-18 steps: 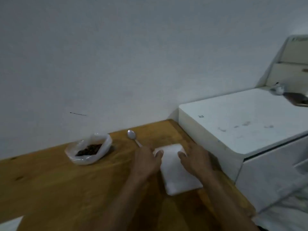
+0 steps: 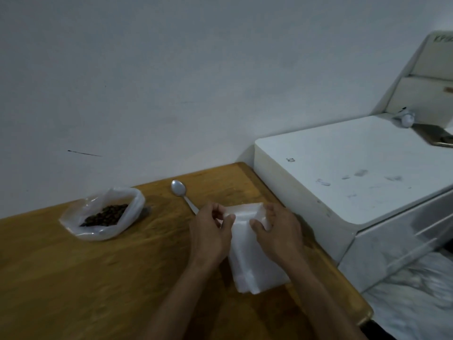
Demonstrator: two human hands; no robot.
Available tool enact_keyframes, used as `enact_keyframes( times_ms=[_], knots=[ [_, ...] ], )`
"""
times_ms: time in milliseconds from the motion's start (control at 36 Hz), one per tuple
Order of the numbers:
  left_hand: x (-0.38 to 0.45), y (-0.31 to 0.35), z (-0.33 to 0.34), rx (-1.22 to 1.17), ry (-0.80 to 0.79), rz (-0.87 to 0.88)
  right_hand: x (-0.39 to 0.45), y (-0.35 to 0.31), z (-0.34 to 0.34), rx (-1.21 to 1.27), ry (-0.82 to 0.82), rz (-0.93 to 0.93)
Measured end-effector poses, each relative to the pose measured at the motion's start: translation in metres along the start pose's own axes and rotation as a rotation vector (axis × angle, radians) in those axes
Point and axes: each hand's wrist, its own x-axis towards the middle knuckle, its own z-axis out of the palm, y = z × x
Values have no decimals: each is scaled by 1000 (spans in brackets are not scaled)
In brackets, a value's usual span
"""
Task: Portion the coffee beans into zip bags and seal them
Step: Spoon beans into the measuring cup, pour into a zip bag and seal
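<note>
A stack of white zip bags lies on the wooden table near its right edge. My left hand pinches the top-left corner of the uppermost bag, lifting its far edge. My right hand grips the top-right part of the same stack, thumb on top. Dark coffee beans sit in an open clear plastic bag at the back left of the table. A metal spoon lies between that bag and my hands, bowl facing up, its handle end hidden behind my left hand.
A white wall runs behind the table. A white appliance with a flat top stands right against the table's right edge. White crumpled fabric lies below it at the lower right.
My hands have shifted from lying on the bags to gripping their far edge, and the top bag's edge has lifted. The view has also moved closer.
</note>
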Motion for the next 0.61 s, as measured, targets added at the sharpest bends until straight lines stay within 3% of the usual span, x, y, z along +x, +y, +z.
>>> enact_keyframes(
  times_ms=[194, 333, 472, 611],
  knots=[
    [3, 25, -35, -473, -61, -171, -13, -33, -38, 161, -35, -115],
    [5, 36, -86, -580, -49, -93, -21, -72, -54, 527, -79, -170],
    [1, 25, -147, -516, 65, -69, -31, -113, -30, 778, -235, -201],
    [-17, -6, -195, -37, 369, 39, -62, -156, 17, 973, -382, -147]
  ],
)
